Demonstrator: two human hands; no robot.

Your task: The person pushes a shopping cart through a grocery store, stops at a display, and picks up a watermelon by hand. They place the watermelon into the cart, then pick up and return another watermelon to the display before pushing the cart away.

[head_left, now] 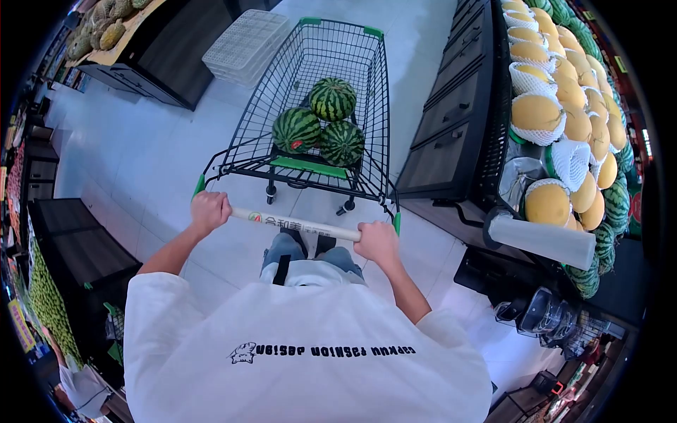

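Observation:
My left hand (pixel 209 211) grips the left end of the white handle bar (pixel 296 225) of a black wire shopping cart (pixel 310 63). My right hand (pixel 377 242) grips the bar's right end. Three striped green watermelons (pixel 319 121) lie together at the near end of the cart's basket, one stacked on the other two. The cart stands on a pale tiled floor directly in front of me.
A dark display stand (pixel 458 120) at the right carries several yellow melons in foam netting (pixel 557 106) and watermelons (pixel 617 204). A stack of white plastic crates (pixel 247 42) sits ahead left beside a dark counter (pixel 162 49). A produce shelf (pixel 49 296) lines the left.

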